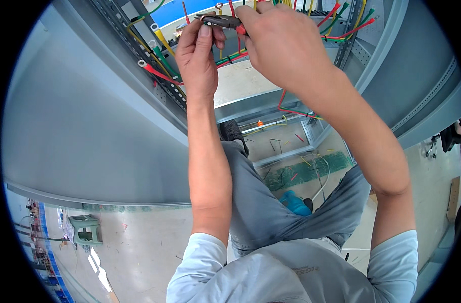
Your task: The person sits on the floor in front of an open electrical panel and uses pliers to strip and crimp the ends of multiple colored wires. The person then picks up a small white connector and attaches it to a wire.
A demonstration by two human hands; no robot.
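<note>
Holding pliers [221, 21], right grip [287, 44] sits beyond lettered grey top [276, 270]

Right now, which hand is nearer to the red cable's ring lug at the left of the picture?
Left. The left hand is to the right of the ring lug, apart from it; the right hand, holding the pliers, is farther right.

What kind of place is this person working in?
Probably a workshop or factory where electrical cabinets get wired. There's a big grey metal cabinet, red, green and yellow wires inside it, and pliers in the person's right hand.
</note>
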